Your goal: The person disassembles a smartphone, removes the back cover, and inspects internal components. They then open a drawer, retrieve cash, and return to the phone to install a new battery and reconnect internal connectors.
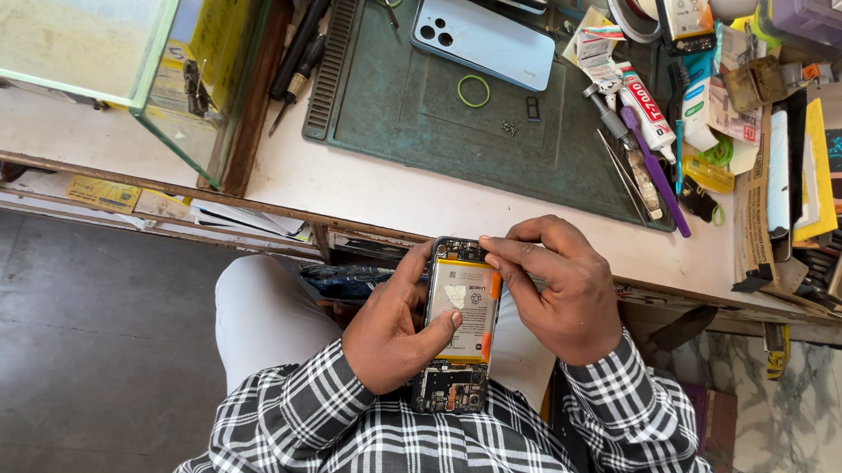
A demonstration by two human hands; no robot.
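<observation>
An opened phone (460, 328) with its back cover off lies in my lap, showing a white and yellow battery and dark circuit boards at both ends. My left hand (393, 330) grips the phone along its left side, thumb resting on the battery. My right hand (556, 290) sits at the phone's upper right, fingertips pinched at the top edge of the battery. I cannot tell whether anything small is between those fingertips.
A dark green work mat (389, 103) lies on the white bench, with a pale blue phone back (484, 38), a green ring (474, 90) and small screws. Screwdrivers (297, 51) lie at the mat's left, glue tubes and tweezers (634, 132) at its right. A glass case (117, 43) stands far left.
</observation>
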